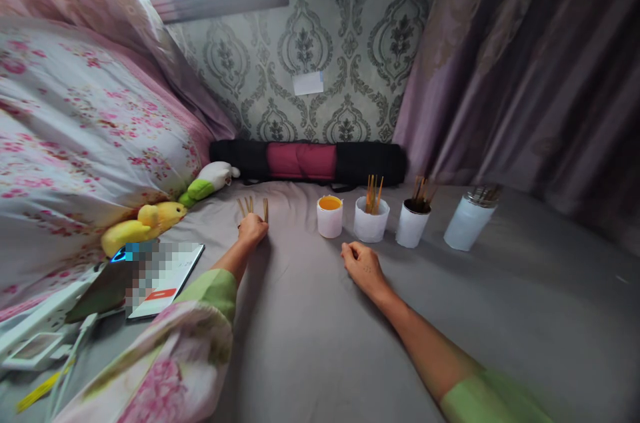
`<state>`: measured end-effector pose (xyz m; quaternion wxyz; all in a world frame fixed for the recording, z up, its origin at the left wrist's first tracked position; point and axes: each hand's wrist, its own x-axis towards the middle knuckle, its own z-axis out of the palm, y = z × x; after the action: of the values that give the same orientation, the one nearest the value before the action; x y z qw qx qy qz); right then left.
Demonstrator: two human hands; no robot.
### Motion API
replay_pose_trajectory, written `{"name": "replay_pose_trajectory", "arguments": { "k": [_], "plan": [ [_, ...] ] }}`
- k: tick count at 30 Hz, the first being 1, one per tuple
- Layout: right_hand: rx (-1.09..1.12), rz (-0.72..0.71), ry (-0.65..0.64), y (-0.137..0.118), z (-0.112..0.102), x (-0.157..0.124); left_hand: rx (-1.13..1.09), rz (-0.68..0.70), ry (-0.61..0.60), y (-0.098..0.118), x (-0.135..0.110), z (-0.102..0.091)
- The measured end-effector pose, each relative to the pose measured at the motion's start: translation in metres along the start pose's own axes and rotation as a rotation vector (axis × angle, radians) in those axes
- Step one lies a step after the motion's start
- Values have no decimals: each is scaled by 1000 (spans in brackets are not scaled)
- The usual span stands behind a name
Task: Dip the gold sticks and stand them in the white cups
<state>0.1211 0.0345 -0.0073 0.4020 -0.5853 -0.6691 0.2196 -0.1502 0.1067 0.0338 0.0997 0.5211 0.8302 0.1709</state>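
Several thin brown sticks (251,204) poke up and fan out from my left hand (253,228), which is closed around their lower ends. My right hand (364,267) is curled closed above the grey sheet, just in front of the cups; whatever its fingers may hold is hidden. Nearest to it stand a white-wrapped cup with an orange inside (329,219) and a wider white cup (371,223) with several light sticks in it. Farther right, a white cup with a dark inside (413,226) holds darker sticks. A taller, tilted-looking white container (469,226) holds several thin dark sticks.
A long black and maroon bag (301,161) lies along the wall. Left are a yellow plush toy (145,223), a white and green plush toy (213,177), a tablet-like device (167,286), a phone (100,289), and a white power strip (47,306) with cables. Curtains hang at both sides.
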Motion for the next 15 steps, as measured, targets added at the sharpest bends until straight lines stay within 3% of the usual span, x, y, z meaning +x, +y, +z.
{"name": "replay_pose_trajectory", "arguments": {
  "k": [15],
  "plan": [
    [6,13,-9,-2,-2,-1,-173,4,56,4,-2,-7]
  ]
}}
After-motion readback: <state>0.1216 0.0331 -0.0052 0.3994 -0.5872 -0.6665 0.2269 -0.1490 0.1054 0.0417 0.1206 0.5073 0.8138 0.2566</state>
